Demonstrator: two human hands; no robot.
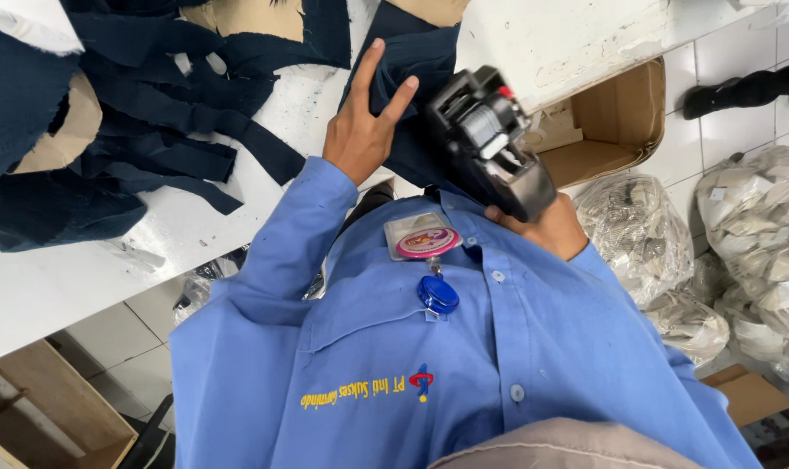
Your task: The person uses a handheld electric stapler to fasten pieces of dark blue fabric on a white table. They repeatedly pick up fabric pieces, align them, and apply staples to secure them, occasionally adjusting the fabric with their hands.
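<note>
Left hand: left hand spread flat, fingers splayed, pressing a dark navy fabric piece on the white table; it grips nothing.
Right hand: right hand wrapped around the handle of a black label gun.
Relation: fabric lies just past the gun's nose, beside the left hand; gun's long axis slants toward it.
Around: navy strips, cardboard box.

Fabric pieces on table, box beside.
</note>
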